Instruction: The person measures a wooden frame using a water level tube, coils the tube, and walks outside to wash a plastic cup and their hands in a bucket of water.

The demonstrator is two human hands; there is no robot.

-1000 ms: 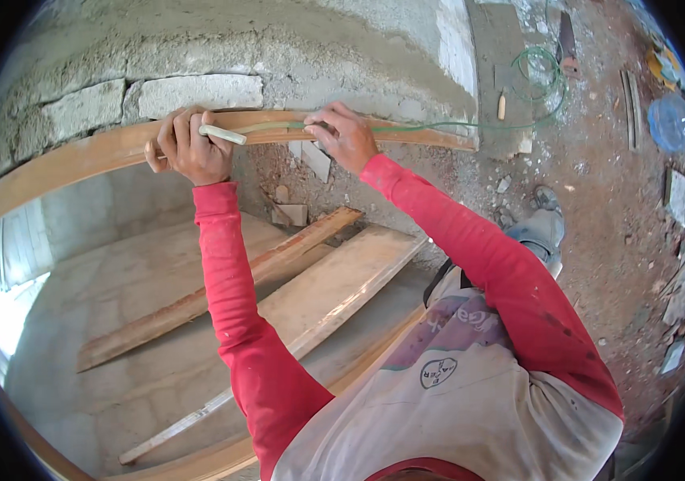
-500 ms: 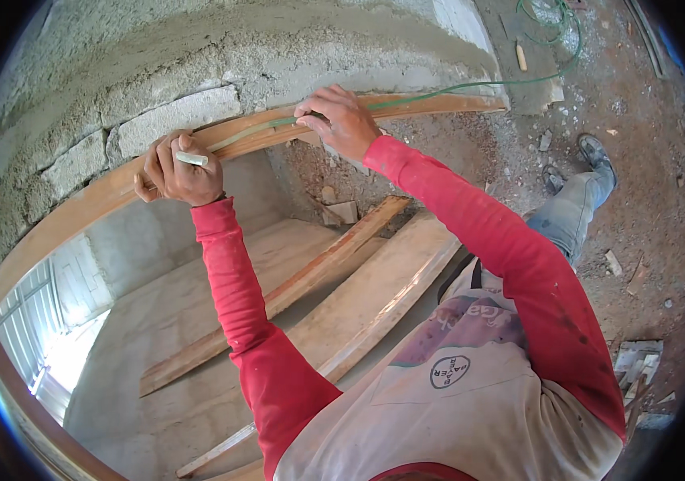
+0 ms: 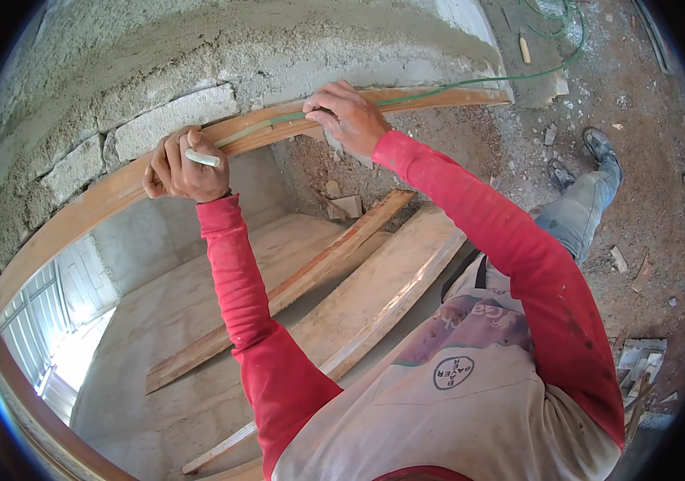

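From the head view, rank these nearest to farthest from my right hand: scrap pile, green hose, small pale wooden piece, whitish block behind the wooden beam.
1. Green hose, in your right hand.
2. Whitish block, just below the hand.
3. Small pale wooden piece, on the ground, upper right.
4. Scrap pile, lower right.

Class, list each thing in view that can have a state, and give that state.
Left hand: closed around the hose, a pale end sticking out.
Right hand: fingers bent, gripping the hose.
Hose: run along the beam, loosely looped at its far end.
Beam: bare wood.
Wall: partly plastered, some blocks exposed.
Sleeves: down to the wrists.
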